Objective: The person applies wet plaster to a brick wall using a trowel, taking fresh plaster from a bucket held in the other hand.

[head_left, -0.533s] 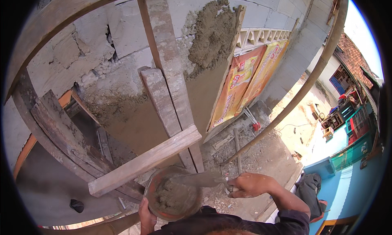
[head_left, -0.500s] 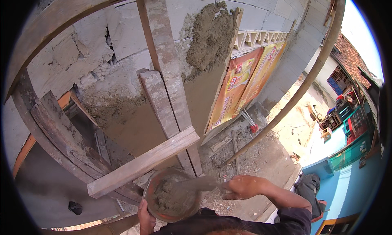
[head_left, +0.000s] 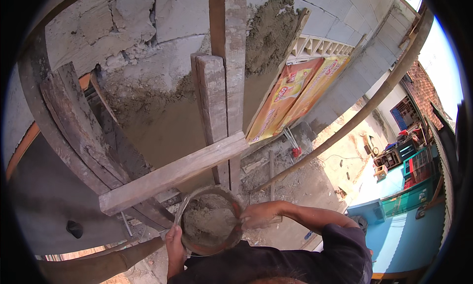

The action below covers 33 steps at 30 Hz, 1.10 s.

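Bucket (head_left: 229,243) sits between the hands in front of the person, just below a wooden crosspiece (head_left: 172,175). Left hand (head_left: 175,240): fingers clamped on its left rim. Right hand (head_left: 258,215): at the right rim, fingers curled but blurred; cannot tell whether they hold anything.

Progress, judged from the wall: partly coated. Lower band has smooth plaster (head_left: 162,136), visible behind the upright boards (head_left: 231,87); a rough patch (head_left: 270,37) higher up, right of the boards, looks unlevelled. Blocks (head_left: 177,17) above the smooth band are bare, cracked at left, so coating appears incomplete there.

Contents: bucket holds a good load of thick grey mortar (head_left: 209,220), surface lumpy; depth can't be told. No other mortar container noticed.
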Motion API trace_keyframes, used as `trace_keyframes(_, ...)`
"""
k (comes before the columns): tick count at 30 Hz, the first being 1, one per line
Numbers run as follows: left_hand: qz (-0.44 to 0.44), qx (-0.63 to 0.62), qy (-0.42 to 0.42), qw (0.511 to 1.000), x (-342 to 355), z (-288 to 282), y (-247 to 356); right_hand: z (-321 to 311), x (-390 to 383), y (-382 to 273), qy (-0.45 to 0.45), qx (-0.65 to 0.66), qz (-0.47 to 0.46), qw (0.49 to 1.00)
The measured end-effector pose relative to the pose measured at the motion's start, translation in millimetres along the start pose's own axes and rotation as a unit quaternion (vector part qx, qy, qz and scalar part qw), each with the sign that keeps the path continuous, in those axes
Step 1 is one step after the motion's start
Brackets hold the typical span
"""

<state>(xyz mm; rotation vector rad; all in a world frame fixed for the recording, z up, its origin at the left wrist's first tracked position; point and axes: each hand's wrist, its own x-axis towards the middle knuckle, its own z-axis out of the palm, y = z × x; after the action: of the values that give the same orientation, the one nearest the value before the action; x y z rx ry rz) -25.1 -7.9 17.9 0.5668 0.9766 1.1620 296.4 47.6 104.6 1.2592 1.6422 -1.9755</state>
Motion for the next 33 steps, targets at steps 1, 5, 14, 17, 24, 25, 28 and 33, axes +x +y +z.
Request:
trace_keyframes(1,-0.017,-0.013,0.000,1.000,4,3,4,3,-5,11,0.004,0.020,0.003,1.000)
trace_keyframes(5,-0.055,-0.021,-0.009,0.998,20,-14,4,19,-23,32,0.047,0.135,-0.023,0.989)
trace_keyframes(14,-0.063,-0.035,0.005,0.997,25,-30,13,70,-92,65,0.194,0.486,-0.217,0.824)
trace_keyframes(17,-0.088,-0.040,-0.002,0.995,31,-32,9,70,-132,61,0.404,0.534,-0.338,0.661)
trace_keyframes(24,-0.089,-0.029,0.003,0.996,30,-48,11,-64,-189,17,0.761,0.351,-0.492,0.237)
trace_keyframes(25,-0.090,-0.019,0.006,0.996,29,-44,10,-90,-196,10,0.793,0.329,-0.485,0.167)
trace_keyframes(28,-0.077,-0.033,0.001,0.996,33,-47,0,-173,-209,-10,0.840,0.282,-0.464,-0.008)
trace_keyframes(33,-0.034,-0.037,0.017,0.999,25,-21,-5,-330,-150,-81,0.935,0.267,-0.222,0.068)
